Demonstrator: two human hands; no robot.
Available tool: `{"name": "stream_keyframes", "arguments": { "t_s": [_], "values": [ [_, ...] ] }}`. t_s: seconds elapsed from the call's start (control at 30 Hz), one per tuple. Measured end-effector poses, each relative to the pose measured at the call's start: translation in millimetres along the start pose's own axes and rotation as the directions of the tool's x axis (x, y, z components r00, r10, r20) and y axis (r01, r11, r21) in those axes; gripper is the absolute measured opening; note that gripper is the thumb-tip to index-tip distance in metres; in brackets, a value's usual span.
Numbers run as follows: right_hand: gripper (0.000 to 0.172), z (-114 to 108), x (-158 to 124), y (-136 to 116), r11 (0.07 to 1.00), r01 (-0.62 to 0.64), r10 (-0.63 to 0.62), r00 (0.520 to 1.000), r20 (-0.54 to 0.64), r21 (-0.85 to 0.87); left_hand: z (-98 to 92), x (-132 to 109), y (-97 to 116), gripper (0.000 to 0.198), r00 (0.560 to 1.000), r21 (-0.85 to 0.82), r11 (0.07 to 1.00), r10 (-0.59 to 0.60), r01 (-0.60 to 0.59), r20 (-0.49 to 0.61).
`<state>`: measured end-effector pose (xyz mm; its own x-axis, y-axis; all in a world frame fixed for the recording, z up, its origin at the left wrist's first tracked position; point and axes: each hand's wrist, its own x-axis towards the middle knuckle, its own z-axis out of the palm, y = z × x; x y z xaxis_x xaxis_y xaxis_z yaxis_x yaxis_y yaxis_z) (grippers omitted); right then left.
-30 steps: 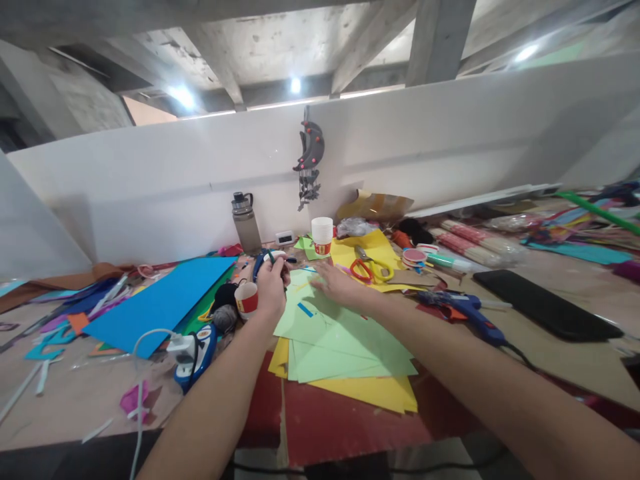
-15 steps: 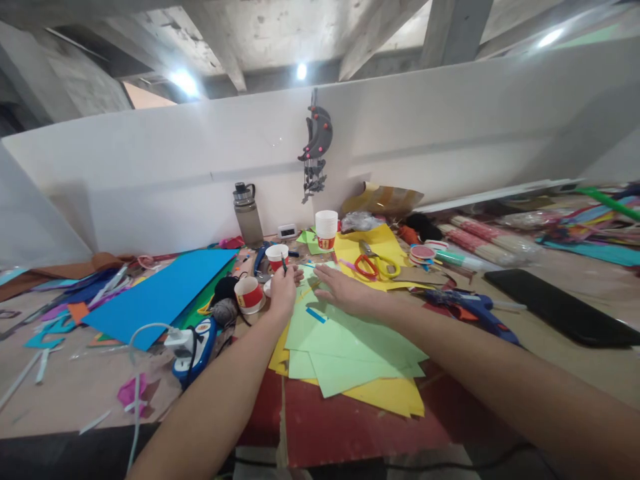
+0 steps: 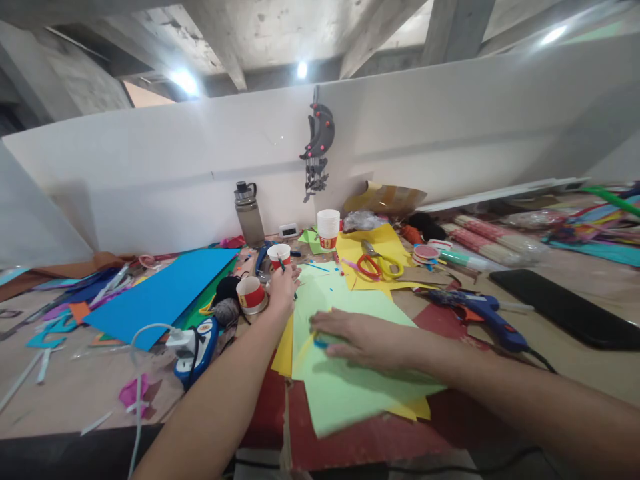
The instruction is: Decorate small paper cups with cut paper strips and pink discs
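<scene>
My left hand is closed around a thin dark pencil, beside the red-and-white paper cups. My right hand lies flat, fingers stretched, on the light green paper sheets. Under its fingertips show a bit of blue paper strip and a blurred yellow strip; whether they are gripped I cannot make out. Yellow sheets stick out below the green ones. One paper cup lies tilted by my left wrist, and another cup stands behind that hand.
Scissors rest on yellow paper behind the green sheets. A blue glue gun and a black phone-like slab lie to the right. On the left are blue card, a power strip and yarn balls. A bottle stands at the back.
My right hand has swept back toward me across the green paper, dragging the top sheet and the blue strip nearer. My left hand stays almost in place with the pencil.
</scene>
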<state>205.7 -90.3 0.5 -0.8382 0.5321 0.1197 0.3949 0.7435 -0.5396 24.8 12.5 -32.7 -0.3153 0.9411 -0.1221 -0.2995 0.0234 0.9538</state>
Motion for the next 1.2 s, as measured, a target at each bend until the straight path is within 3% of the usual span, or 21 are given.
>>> {"name": "stream_keyframes", "arguments": {
  "t_s": [0.03,0.1,0.2,0.23,0.27,0.37,0.47,0.57,0.63,0.67,0.83,0.93,1.03,1.13,1.2],
  "values": [
    [0.045,-4,-4,-5,0.996,0.031,-0.034,0.999,0.035,0.089,0.3,0,0,0.016,1.0,-0.004,1.0,-0.004,0.004,-0.003],
    [0.043,-12,-2,-4,0.983,0.023,-0.017,0.999,-0.03,0.183,0.8,1,0,0.015,1.0,-0.007,1.0,-0.007,0.007,-0.001],
    [0.04,-20,26,24,0.985,-0.17,0.164,0.934,-0.317,0.011,0.9,0,1,0.013,1.0,0.0,1.0,0.0,0.0,0.005],
    [0.042,-21,39,36,0.963,-0.261,0.22,0.906,-0.362,-0.067,0.8,-1,2,0.013,1.0,0.004,1.0,0.003,-0.003,0.008],
    [0.045,-21,51,48,0.93,-0.345,0.274,0.88,-0.388,-0.126,0.7,-2,2,0.013,1.0,0.008,1.0,0.005,-0.006,0.01],
    [0.049,-17,76,74,0.906,-0.399,0.315,0.858,-0.406,-0.139,0.1,-4,2,0.014,1.0,0.014,1.0,0.013,-0.013,0.016],
    [0.039,-13,74,72,0.912,-0.388,0.306,0.857,-0.414,-0.131,0.0,-3,0,0.013,1.0,0.015,1.0,0.012,-0.012,0.018],
    [0.038,-19,48,47,0.941,-0.315,0.253,0.901,-0.354,-0.128,0.5,0,-3,0.012,1.0,0.016,1.0,0.003,-0.003,0.025],
    [0.042,-29,22,27,0.969,-0.222,0.206,0.968,-0.141,-0.109,0.7,1,-5,0.012,0.999,0.018,1.0,0.009,-0.009,0.031],
    [0.043,-33,8,17,0.97,-0.217,0.215,0.976,-0.035,-0.105,0.7,1,-5,0.012,0.999,0.019,1.0,0.014,-0.014,0.035],
    [0.064,-45,-41,-10,0.955,-0.272,0.291,0.935,0.204,-0.117,0.7,0,-5,0.012,0.999,0.015,1.0,0.013,-0.014,0.046],
    [0.07,-40,-44,-11,0.944,-0.248,0.295,0.931,0.217,-0.217,0.9,0,-4,0.013,0.999,0.009,1.0,0.003,-0.004,0.044],
    [0.06,-34,-41,-17,0.898,-0.318,0.38,0.909,0.169,-0.305,0.6,2,-3,0.012,0.999,0.011,1.0,0.006,-0.007,0.053],
    [0.041,-38,-51,-41,0.893,-0.375,0.421,0.891,0.168,-0.247,-0.7,3,-3,0.011,0.998,0.012,1.0,0.019,-0.02,0.06],
    [0.029,-46,-64,-65,0.919,-0.367,0.392,0.891,0.23,-0.147,-1.7,2,-3,0.011,0.997,0.01,0.999,0.036,-0.036,0.071]
  ]
}}
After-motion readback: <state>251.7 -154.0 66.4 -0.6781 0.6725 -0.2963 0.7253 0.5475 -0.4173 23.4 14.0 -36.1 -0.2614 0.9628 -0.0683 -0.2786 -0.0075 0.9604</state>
